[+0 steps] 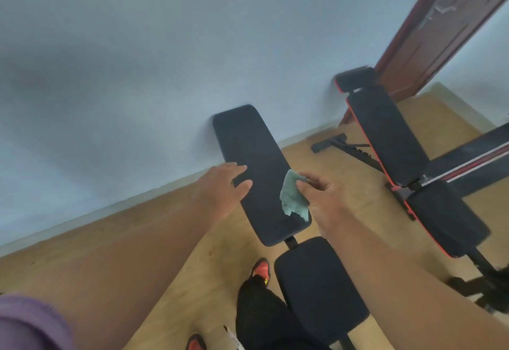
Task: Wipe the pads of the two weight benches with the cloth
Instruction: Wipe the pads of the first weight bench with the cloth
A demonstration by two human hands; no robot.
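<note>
A black weight bench stands in front of me, its long back pad (256,167) running away toward the wall and its seat pad (316,280) nearest me. My right hand (322,198) pinches a pale green cloth (293,198) that hangs over the back pad's right edge. My left hand (223,187) rests open with fingers spread on the pad's left edge. A second bench with red trim stands to the right, showing a headrest (355,78), back pad (385,132) and seat pad (446,217).
A pale wall (137,74) runs close behind both benches. A dark red door (446,19) stands at the upper right. The floor (154,225) is light wood. My legs in black trousers and red shoes (260,268) are beside the near bench's seat.
</note>
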